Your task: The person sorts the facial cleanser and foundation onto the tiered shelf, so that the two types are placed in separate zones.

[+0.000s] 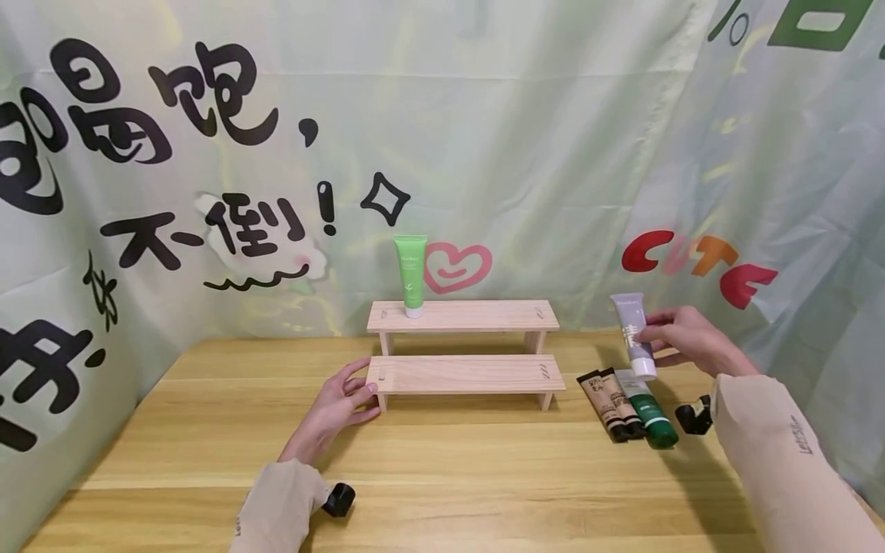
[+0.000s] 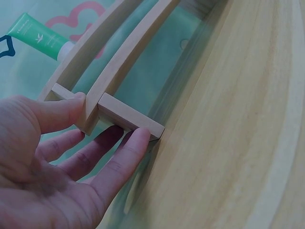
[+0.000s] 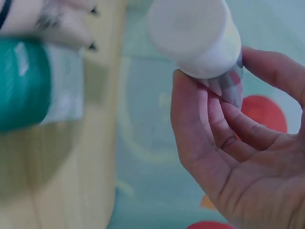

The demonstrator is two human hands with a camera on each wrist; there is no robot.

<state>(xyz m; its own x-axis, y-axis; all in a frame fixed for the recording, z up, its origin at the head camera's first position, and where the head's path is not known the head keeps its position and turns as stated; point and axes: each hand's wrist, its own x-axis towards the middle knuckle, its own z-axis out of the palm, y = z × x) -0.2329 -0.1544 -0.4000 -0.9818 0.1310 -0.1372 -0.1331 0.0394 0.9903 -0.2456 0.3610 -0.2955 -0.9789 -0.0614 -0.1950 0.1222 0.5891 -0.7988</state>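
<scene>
My right hand (image 1: 698, 339) holds a lavender squeeze tube (image 1: 629, 326) with its white cap down, just above three tubes lying on the table. In the right wrist view, the tube's white cap (image 3: 193, 33) faces the camera between thumb and fingers. My left hand (image 1: 332, 408) grips the left end of the low step of a two-step wooden display stand (image 1: 463, 374). Its thumb is on the board's end and the fingertips touch the leg (image 2: 128, 117). A green tube (image 1: 412, 273) stands upright on its white cap at the left of the upper step.
Two beige tubes with black caps (image 1: 611, 403) and a white-and-green tube (image 1: 650, 411) lie side by side right of the stand. A printed cloth (image 1: 539, 153) hangs behind the wooden table (image 1: 470, 476) and down both sides.
</scene>
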